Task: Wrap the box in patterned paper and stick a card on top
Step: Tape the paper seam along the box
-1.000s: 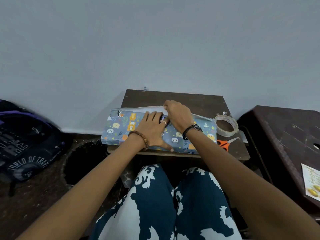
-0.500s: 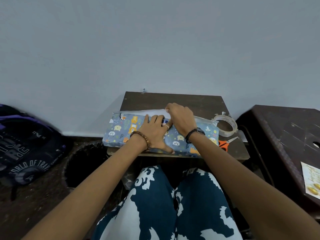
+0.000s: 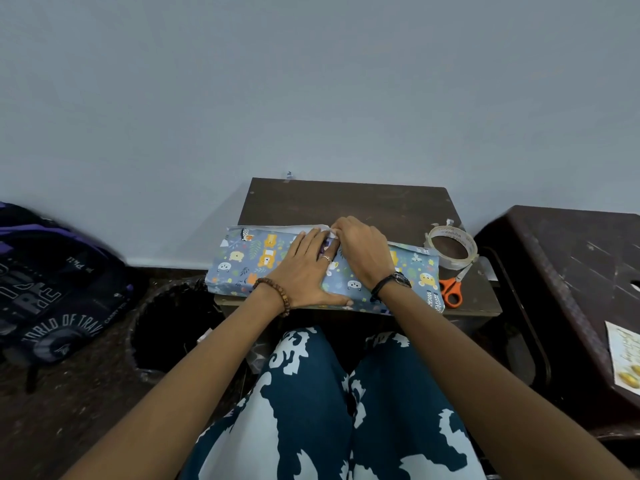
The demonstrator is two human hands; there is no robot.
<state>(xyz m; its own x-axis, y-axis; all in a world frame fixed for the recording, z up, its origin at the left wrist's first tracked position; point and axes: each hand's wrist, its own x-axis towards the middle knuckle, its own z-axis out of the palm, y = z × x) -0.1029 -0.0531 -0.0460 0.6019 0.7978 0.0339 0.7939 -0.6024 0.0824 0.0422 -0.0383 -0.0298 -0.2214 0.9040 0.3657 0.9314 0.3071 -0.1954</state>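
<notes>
Blue patterned paper (image 3: 263,258) covers box, long axis left-right, near table (image 3: 346,202) edge | left hand (image 3: 304,271) flat, pressing it | right hand (image 3: 360,247) pinches far paper edge | far tabletop bare; tape roll (image 3: 452,251), scissors (image 3: 452,289) right

glossy patterned paper (image 3: 263,258), scuffed wood table (image 3: 346,202) (dark)

Dim, even light around my hands (image 3: 332,265); soft shadows under my wrists. Wide-angle bending warps the edges far from them, where my forearms blur slightly.
</notes>
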